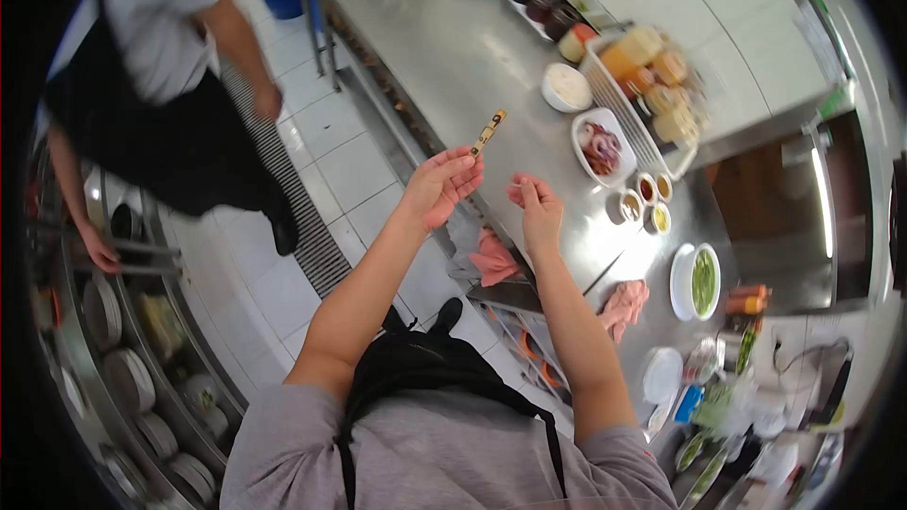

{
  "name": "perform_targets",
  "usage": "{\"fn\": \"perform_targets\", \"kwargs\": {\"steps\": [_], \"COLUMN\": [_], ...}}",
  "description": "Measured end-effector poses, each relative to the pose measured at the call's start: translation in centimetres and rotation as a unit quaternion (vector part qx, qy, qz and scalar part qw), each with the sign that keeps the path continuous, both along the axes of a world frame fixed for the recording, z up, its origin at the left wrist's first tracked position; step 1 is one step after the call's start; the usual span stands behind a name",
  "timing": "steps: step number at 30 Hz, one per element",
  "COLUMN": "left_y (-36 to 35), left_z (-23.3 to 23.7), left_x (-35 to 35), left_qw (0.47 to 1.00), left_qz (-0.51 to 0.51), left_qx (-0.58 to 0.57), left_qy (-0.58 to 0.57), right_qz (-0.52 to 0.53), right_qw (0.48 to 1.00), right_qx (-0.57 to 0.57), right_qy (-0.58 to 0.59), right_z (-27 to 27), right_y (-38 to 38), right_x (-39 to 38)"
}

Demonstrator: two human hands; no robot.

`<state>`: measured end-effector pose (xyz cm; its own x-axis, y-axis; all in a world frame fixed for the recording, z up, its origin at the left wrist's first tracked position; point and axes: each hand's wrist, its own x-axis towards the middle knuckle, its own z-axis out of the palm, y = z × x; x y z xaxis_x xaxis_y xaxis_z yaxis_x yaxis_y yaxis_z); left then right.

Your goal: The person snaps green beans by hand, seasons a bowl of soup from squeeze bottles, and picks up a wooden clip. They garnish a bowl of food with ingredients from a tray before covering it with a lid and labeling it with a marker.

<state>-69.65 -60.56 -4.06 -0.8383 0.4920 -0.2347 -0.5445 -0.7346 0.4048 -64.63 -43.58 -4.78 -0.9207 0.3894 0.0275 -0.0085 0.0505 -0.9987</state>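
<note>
My left hand (442, 187) pinches a narrow wooden strip with dark markings (487, 134) between thumb and fingers, its far end pointing up and away over the edge of the steel counter (420, 47). To its right, my right hand (539, 208) is closed with thumb and fingertips together above the counter edge; what it holds, if anything, is too small to name. The hands are apart. Closest to the right hand on the counter are several small sauce cups (630, 206) and a white tub of sliced red onion (605, 147).
A white basket of sauce bottles (635, 102) stands along the wall, near a bowl of white food (567, 87). Further right are a bowl of greens (703, 281) and a pink cloth (625, 308). A co-worker (165, 104) stands at left by shelves of stacked plates (128, 380).
</note>
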Motion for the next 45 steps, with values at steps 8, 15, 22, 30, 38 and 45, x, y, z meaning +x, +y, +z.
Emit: {"fn": "perform_targets", "kwargs": {"steps": [8, 15, 22, 30, 38, 45], "left_y": [9.3, 14.7, 18.9, 22.6, 24.0, 24.0], "left_z": [2.4, 4.4, 5.8, 6.7, 6.3, 7.0], "left_x": [4.9, 9.2, 12.5, 17.1, 19.0, 19.8], "left_qw": [0.988, 0.972, 0.93, 0.793, 0.795, 0.826], "left_qz": [-0.154, -0.22, -0.186, -0.031, -0.015, -0.045], "left_qx": [-0.004, -0.061, -0.208, -0.264, -0.246, -0.242], "left_qy": [0.028, 0.063, 0.24, 0.548, 0.555, 0.507], "right_qz": [-0.08, -0.139, -0.092, -0.111, -0.099, -0.115], "right_qw": [0.99, 0.974, 0.981, 0.959, 0.956, 0.974], "right_qx": [-0.1, -0.1, -0.142, -0.215, -0.211, -0.149], "right_qy": [0.067, 0.148, 0.093, 0.148, 0.18, 0.13], "right_z": [5.6, 7.6, 8.2, 8.0, 7.0, 6.5], "right_y": [5.1, 11.0, 15.8, 17.5, 18.8, 19.4], "right_x": [7.3, 14.1, 19.8, 23.8, 26.4, 27.5]}}
